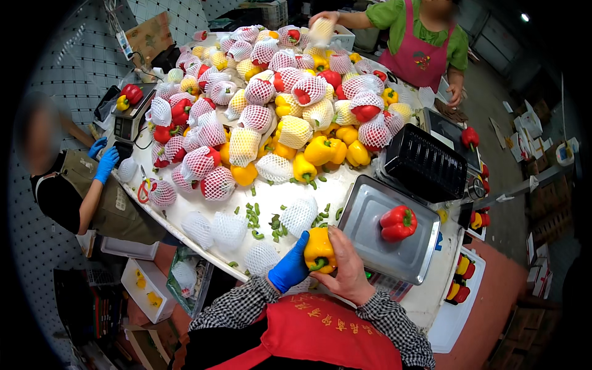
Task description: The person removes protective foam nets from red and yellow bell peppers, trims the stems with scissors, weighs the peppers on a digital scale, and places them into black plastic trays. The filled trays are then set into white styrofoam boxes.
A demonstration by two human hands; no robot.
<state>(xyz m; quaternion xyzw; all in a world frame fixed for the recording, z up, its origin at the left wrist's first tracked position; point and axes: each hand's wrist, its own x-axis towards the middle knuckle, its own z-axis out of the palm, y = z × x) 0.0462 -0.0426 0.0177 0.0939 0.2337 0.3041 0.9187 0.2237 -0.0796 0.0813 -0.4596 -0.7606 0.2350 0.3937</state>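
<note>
A yellow bell pepper [320, 249] is held between my two hands, its green stem turned toward me. My left hand [291, 266], in a blue glove, grips its left side; my bare right hand [344, 266] closes on its right side. Just right of them, a red bell pepper [397, 224] lies in a metal tray [356, 203] on a scale. Cut green stems [253, 215] and white foam net sleeves [299, 216] are scattered beyond my hands. Farther back is a large heap of red and yellow peppers, many in foam nets [244, 145].
Black plastic trays [428, 162] are stacked behind the metal tray. Orange-handled scissors [144, 187] lie at the table's left edge. A person in blue gloves [106, 164] stands at left; another, in a pink apron [418, 51], holds a netted item at the back. Foam boxes [148, 289] stand below left.
</note>
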